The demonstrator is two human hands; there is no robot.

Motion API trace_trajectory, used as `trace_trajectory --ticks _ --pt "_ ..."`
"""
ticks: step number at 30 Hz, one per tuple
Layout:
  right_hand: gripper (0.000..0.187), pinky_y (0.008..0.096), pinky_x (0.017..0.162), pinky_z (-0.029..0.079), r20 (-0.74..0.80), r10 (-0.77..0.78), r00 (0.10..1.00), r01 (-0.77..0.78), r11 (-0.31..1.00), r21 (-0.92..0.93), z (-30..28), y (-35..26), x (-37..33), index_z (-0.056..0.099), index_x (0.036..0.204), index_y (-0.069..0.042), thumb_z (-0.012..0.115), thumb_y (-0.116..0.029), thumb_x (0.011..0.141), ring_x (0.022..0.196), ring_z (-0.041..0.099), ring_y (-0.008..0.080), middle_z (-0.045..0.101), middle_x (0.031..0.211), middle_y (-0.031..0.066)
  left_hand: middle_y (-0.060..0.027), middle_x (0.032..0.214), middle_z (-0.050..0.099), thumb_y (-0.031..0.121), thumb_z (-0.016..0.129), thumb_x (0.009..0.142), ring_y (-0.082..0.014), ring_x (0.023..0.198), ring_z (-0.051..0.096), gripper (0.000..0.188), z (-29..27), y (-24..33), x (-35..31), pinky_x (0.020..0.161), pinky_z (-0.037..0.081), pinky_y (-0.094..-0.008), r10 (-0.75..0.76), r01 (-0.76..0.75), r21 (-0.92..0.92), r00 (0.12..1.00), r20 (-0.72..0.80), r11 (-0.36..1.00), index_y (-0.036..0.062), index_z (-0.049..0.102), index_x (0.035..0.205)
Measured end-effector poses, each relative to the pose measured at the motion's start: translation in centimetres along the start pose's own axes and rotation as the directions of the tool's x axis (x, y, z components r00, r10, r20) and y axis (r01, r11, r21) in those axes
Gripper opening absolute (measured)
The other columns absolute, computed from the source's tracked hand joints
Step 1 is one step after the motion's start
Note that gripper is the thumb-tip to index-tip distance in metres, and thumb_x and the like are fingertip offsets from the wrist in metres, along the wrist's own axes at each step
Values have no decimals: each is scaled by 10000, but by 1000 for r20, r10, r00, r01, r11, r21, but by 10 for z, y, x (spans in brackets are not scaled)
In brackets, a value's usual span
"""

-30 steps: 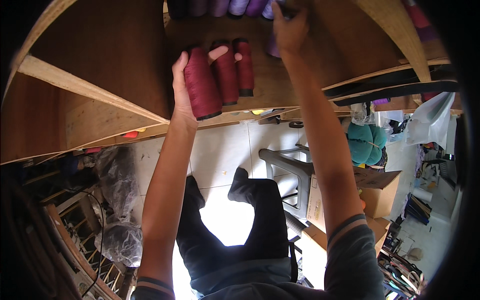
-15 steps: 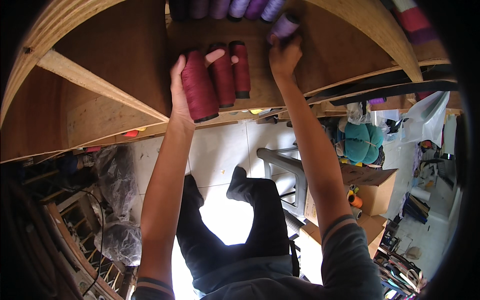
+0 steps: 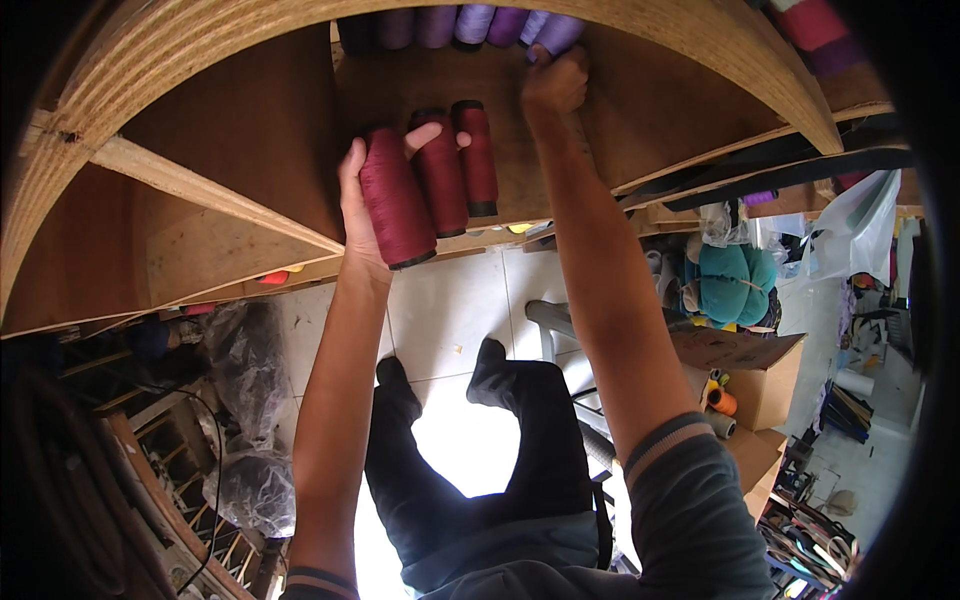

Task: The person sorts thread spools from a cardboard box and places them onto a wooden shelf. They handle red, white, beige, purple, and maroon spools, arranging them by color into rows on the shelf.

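My left hand (image 3: 357, 205) is closed around dark red thread spools, its fingers showing between them. The biggest red spool (image 3: 397, 198) lies against the palm; a second red spool (image 3: 440, 175) and a slimmer red spool (image 3: 476, 160) sit beside it. Farther off, my right hand (image 3: 557, 82) grips a light purple spool (image 3: 557, 34) at the end of a row on the wooden shelf (image 3: 300, 110). That row holds several spools in violet and lilac, among them a lilac spool (image 3: 473, 25). The wooden rim cuts off their far ends.
A curved wooden edge (image 3: 700, 40) arches over the shelf, and a wooden divider (image 3: 215, 195) runs at its left. Below right stand an open cardboard box (image 3: 765, 380), a teal bundle (image 3: 735, 285) and a grey stool (image 3: 550, 318). Clear plastic bags (image 3: 245, 375) hang at lower left.
My right hand has moved away from me and slightly left, bringing the light purple spool up to the row's end. The red spools in my left hand sit slightly lower in view.
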State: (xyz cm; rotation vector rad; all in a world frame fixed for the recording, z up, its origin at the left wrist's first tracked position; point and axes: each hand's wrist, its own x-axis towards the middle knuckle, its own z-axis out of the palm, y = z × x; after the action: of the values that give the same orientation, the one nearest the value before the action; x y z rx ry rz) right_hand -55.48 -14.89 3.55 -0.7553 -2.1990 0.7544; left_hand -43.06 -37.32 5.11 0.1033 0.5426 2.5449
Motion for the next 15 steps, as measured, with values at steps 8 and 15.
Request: trace_trajectory --ticks 8,15 --pt "389 464 785 500 -96 -80 992 55 969 -239 3 8 -5 511 1016 -29 724 -271 797 934 632 363 597 1042 165 -220 1262 547 637 340 899 -301 1161 514 773 2 1 -5 1016 408 -371 5 -3 -49 999 45 999 -20 524 1262" --pt "382 452 793 515 69 15 998 -1 979 -203 -10 7 8 531 1030 -19 717 -268 808 934 650 362 660 972 190 -231 1261 542 652 319 894 -309 1149 519 776 4 1 -8 984 434 -378 28 -26 -44 999 38 999 -1 541 1251"
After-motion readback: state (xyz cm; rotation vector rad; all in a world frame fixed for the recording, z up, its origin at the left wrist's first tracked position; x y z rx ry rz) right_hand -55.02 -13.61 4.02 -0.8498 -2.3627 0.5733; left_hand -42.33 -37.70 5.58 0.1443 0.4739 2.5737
